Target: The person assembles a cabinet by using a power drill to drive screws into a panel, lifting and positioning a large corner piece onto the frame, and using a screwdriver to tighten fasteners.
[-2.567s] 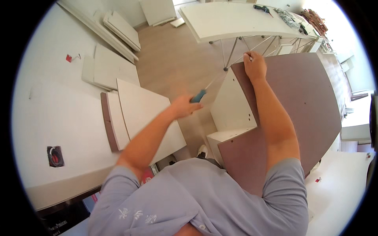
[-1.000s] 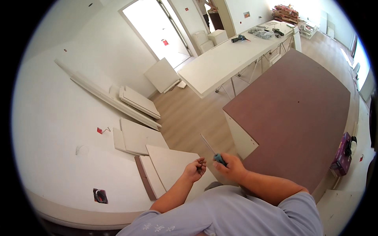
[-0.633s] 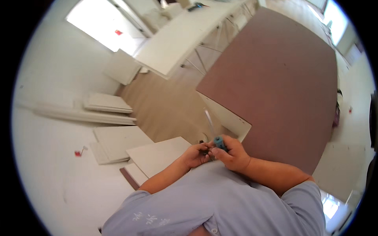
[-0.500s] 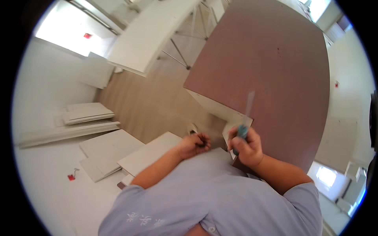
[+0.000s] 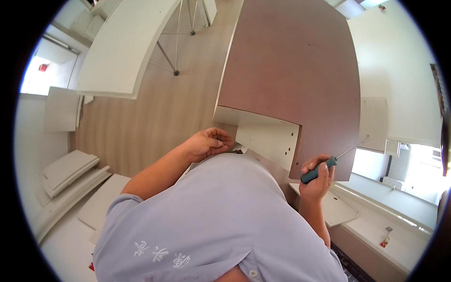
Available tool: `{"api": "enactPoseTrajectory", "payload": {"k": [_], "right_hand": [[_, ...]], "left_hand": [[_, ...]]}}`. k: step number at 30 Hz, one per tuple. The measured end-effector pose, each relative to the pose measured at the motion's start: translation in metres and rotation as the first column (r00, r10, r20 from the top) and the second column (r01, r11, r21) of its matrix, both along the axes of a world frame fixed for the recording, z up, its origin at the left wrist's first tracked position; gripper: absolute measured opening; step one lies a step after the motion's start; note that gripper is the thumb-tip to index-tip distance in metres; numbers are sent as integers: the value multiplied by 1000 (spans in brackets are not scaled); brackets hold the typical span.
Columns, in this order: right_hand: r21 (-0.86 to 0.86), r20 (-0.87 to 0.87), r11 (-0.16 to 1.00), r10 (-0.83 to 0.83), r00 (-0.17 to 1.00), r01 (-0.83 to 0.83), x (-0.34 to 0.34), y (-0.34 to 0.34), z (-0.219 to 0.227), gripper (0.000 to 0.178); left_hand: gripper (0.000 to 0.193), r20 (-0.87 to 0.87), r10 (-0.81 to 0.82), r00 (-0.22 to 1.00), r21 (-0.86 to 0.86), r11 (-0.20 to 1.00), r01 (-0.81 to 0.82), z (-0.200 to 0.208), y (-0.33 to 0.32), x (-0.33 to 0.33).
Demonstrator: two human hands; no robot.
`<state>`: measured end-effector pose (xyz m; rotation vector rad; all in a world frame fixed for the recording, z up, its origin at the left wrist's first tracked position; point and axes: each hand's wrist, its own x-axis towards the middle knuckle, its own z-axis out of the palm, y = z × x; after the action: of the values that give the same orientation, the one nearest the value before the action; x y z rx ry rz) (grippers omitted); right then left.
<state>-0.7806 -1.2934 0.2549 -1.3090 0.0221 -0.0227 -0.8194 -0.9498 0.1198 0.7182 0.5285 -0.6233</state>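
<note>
My right hand (image 5: 315, 188) is wrapped round the teal handle of a screwdriver (image 5: 320, 171). Its thin metal shaft points up and to the right, over the near right corner of a large brown panel (image 5: 286, 70). My left hand (image 5: 206, 143) is in front of my belly with its fingers curled in. What it holds, if anything, is too small to make out. Between the hands, below the brown panel's notched near edge, a white board (image 5: 268, 141) with several small dark holes shows. A small dark and pale item by the left fingertips is mostly hidden by my shirt.
A long white panel (image 5: 122, 51) rests on thin metal legs at the far left, above wood-look flooring (image 5: 188, 94). White boards (image 5: 70, 171) are stacked at the left. To the right are a white board (image 5: 336, 209) and a white ledge (image 5: 376, 235) with a small red-tipped item.
The view has turned, shifting the furniture leftward. My right hand has moved right and lower, and the screwdriver shaft now leans right instead of upward. My left hand remains curled near my belly.
</note>
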Motion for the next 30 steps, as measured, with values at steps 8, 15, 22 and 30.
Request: {"api": "enactPoseTrajectory", "payload": {"k": [8, 15, 22, 30], "right_hand": [[-509, -405, 704, 312, 859, -496, -29, 6, 12, 36], [-597, -456, 500, 431, 779, -627, -24, 9, 42, 48], [-781, -323, 469, 263, 909, -413, -50, 22, 54, 53], [-749, -199, 634, 59, 978, -191, -96, 73, 43, 51]], "left_hand": [[25, 82, -215, 973, 198, 961, 196, 52, -7, 41], [27, 94, -270, 958, 111, 959, 259, 75, -21, 54], [29, 237, -457, 857, 116, 889, 442, 94, -21, 91], [24, 246, -629, 738, 130, 775, 618, 103, -3, 116]]}}
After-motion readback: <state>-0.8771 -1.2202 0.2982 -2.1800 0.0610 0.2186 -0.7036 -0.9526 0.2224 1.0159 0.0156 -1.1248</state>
